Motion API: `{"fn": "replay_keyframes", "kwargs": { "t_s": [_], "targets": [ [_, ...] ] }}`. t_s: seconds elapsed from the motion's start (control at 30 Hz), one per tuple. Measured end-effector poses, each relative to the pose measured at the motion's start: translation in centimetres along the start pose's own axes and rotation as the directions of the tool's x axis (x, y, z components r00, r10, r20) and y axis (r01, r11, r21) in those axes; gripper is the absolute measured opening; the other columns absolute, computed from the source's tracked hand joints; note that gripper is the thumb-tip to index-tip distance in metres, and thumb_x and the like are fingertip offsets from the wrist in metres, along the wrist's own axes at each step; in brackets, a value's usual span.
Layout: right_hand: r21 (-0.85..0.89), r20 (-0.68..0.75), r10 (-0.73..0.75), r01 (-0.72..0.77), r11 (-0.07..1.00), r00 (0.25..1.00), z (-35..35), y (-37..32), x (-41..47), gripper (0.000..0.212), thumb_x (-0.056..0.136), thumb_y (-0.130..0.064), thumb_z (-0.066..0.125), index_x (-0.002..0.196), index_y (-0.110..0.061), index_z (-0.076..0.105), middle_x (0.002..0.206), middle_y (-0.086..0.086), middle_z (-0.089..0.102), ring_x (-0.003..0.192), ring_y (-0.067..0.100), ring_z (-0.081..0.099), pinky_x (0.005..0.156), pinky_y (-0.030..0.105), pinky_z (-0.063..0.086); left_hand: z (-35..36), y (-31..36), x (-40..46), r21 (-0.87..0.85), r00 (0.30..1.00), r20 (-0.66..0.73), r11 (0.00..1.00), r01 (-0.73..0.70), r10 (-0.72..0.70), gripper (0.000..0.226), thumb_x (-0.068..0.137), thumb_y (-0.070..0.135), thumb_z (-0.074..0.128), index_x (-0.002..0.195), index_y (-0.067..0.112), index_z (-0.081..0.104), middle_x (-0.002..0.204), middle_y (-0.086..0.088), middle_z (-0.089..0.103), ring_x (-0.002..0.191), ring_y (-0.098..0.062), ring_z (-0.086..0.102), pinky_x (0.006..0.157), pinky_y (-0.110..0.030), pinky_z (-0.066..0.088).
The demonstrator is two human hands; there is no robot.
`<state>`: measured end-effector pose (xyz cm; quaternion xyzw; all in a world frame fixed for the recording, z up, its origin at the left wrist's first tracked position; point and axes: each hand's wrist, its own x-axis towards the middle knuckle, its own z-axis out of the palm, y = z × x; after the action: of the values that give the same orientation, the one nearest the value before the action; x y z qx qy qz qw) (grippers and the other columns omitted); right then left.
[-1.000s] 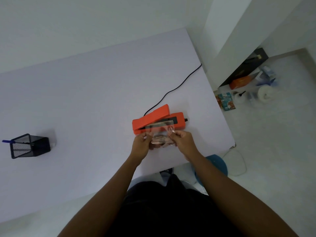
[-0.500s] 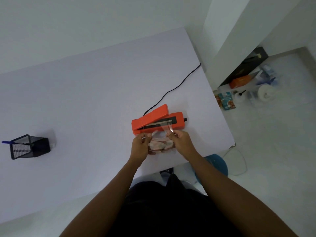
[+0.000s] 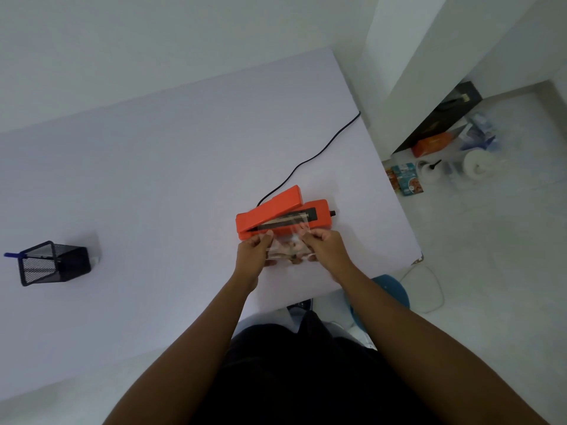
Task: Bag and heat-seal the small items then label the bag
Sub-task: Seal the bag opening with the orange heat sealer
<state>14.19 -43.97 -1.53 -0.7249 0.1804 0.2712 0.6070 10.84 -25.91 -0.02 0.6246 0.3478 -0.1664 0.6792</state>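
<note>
We hold a clear plastic bag between both hands at the near right part of the white table, at about 4 o'clock from its middle. Our left hand pinches the bag's left edge, thumb and fingers clamped on the film; our right hand pinches the right edge the same way. Small pinkish and brown items sit inside the bag's lower part. The bag's open top lies across the sealing strip of the orange heat sealer, directly at 12 o'clock from our hands, its lid raised. A black cord runs from the sealer toward 1 o'clock. Far off at 9 o'clock, a black mesh pen holder lies tipped, a blue pen poking out.
</note>
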Motion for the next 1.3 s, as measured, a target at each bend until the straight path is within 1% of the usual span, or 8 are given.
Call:
{"fn": "replay_keyframes", "kwargs": {
  "t_s": [0.17, 0.3, 0.6, 0.77, 0.87, 1.0, 1.13, 1.3],
  "targets": [
    [0.044, -0.001, 0.023, -0.023, 0.999, 1.0, 0.3, -0.2, 0.1, 0.025, 0.094, -0.028, 0.069, 0.094, -0.004, 0.074, 0.076, 0.003, 0.076, 0.066, 0.018, 0.072, 0.054, 0.025, 0.056, 0.5, 0.1, 0.3, -0.097, 0.995, -0.086, 0.995, 0.038, -0.046, 0.019, 0.096, 0.027, 0.063, 0.092, 0.011, 0.072, 0.094, -0.013, 0.076, 0.086, -0.033, 0.074, 0.076, -0.044, 0.061],
    [0.063, -0.033, 0.051, -0.049, 0.997, 0.998, 0.5, -0.2, 0.3, 0.022, 0.094, -0.026, 0.069, 0.095, -0.004, 0.074, 0.081, 0.005, 0.075, 0.067, 0.016, 0.072, 0.053, 0.025, 0.055, 0.7, 0.5, 0.5, -0.151, 0.989, -0.128, 0.987, 0.052, -0.072, 0.01, 0.094, 0.022, 0.065, 0.088, 0.016, 0.071, 0.093, -0.012, 0.077, 0.087, -0.033, 0.074, 0.082, -0.048, 0.06],
    [0.084, -0.025, 0.078, -0.076, 0.994, 0.997, 0.5, 0.1, 0.5, 0.022, 0.094, -0.026, 0.069, 0.098, -0.005, 0.074, 0.082, 0.006, 0.077, 0.067, 0.017, 0.074, 0.059, 0.031, 0.061, 1.1, 0.5, 0.5, -0.086, 0.975, -0.209, 0.995, 0.054, -0.071, 0.01, 0.093, 0.019, 0.065, 0.084, 0.018, 0.069, 0.091, -0.01, 0.075, 0.085, -0.03, 0.073, 0.082, -0.047, 0.06],
    [0.082, -0.034, 0.096, -0.093, 0.992, 0.995, 0.6, 0.1, 0.5, 0.025, 0.095, -0.028, 0.067, 0.098, -0.004, 0.073, 0.085, 0.007, 0.077, 0.07, 0.017, 0.074, 0.056, 0.027, 0.058, 1.2, 0.5, 0.5, -0.078, 0.967, -0.24, 0.995, 0.065, -0.082, 0.014, 0.092, 0.021, 0.068, 0.08, 0.017, 0.069, 0.088, -0.01, 0.075, 0.082, -0.03, 0.073, 0.073, -0.04, 0.061],
    [0.075, -0.036, 0.097, -0.094, 0.993, 0.995, 0.6, 0.2, 0.5, 0.026, 0.095, -0.029, 0.066, 0.097, -0.004, 0.072, 0.088, 0.01, 0.077, 0.074, 0.02, 0.075, 0.055, 0.026, 0.057, 1.3, 0.5, 0.6, -0.066, 0.961, -0.26, 0.995, 0.081, -0.095, 0.012, 0.092, 0.023, 0.068, 0.081, 0.018, 0.068, 0.09, -0.008, 0.075, 0.083, -0.026, 0.073, 0.077, -0.042, 0.061],
    [0.097, -0.056, 0.118, -0.113, 0.989, 0.991, 0.7, 0.0, 0.6, 0.028, 0.095, -0.027, 0.067, 0.096, 0.0, 0.072, 0.082, 0.009, 0.075, 0.064, 0.016, 0.072, 0.052, 0.026, 0.056, 1.5, 0.5, 0.5, -0.039, 0.951, -0.294, 0.996, 0.085, -0.092, 0.014, 0.091, 0.026, 0.069, 0.078, 0.02, 0.069, 0.09, -0.008, 0.075, 0.084, -0.027, 0.072, 0.079, -0.043, 0.06],
    [0.102, -0.067, 0.12, -0.113, 0.988, 0.991, 0.7, 0.1, 0.7, 0.027, 0.094, -0.027, 0.068, 0.097, -0.001, 0.073, 0.089, 0.012, 0.076, 0.069, 0.019, 0.074, 0.052, 0.025, 0.056, 1.6, 0.6, 0.5, -0.035, 0.951, -0.292, 0.995, 0.096, -0.102, 0.015, 0.091, 0.026, 0.068, 0.078, 0.02, 0.069, 0.089, -0.007, 0.075, 0.085, -0.028, 0.072, 0.081, -0.045, 0.06],
    [0.087, -0.08, 0.107, -0.099, 0.991, 0.991, 0.8, 0.1, 0.7, 0.028, 0.093, -0.029, 0.07, 0.095, -0.002, 0.073, 0.088, 0.013, 0.075, 0.067, 0.018, 0.073, 0.05, 0.024, 0.054, 1.6, 0.8, 0.4, -0.031, 0.943, -0.315, 0.994, 0.1, -0.105, 0.021, 0.09, 0.027, 0.07, 0.072, 0.017, 0.069, 0.08, -0.008, 0.073, 0.075, -0.028, 0.068, 0.068, -0.037, 0.055]
  ]
}}
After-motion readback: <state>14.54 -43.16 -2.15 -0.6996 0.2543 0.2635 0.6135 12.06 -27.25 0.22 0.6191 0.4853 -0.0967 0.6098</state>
